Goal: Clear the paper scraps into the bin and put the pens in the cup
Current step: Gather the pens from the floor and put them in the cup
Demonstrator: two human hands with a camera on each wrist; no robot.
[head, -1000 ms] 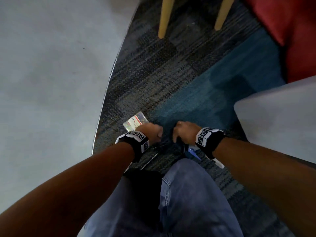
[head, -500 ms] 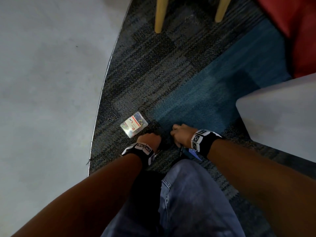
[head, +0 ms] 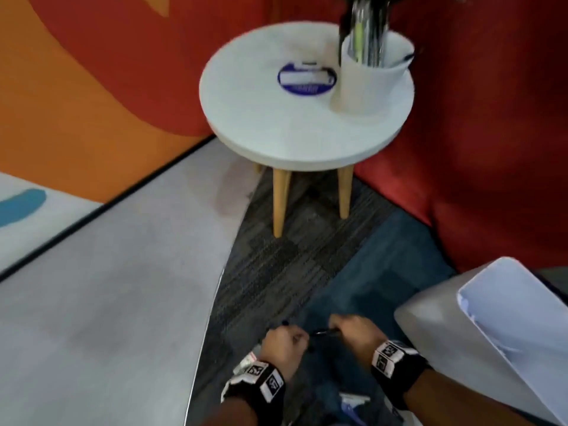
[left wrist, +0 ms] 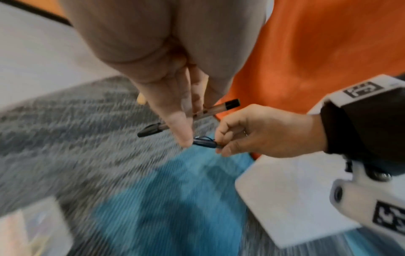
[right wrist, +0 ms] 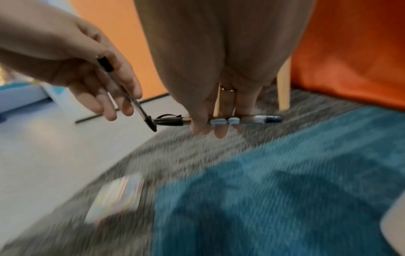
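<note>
left hand (left wrist: 175,110) grips black-capped pen (left wrist: 188,117) | right hand (right wrist: 219,107) grips blue pen (right wrist: 241,120) | tips near

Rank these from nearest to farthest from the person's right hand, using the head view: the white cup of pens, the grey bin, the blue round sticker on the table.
From the right hand:
1. Grey bin, just beside it on the right, on the floor.
2. Blue round sticker, far ahead, mid-tabletop on the round white table.
3. White cup of pens, at the table's far right, slightly beyond the sticker; those two run close.
</note>
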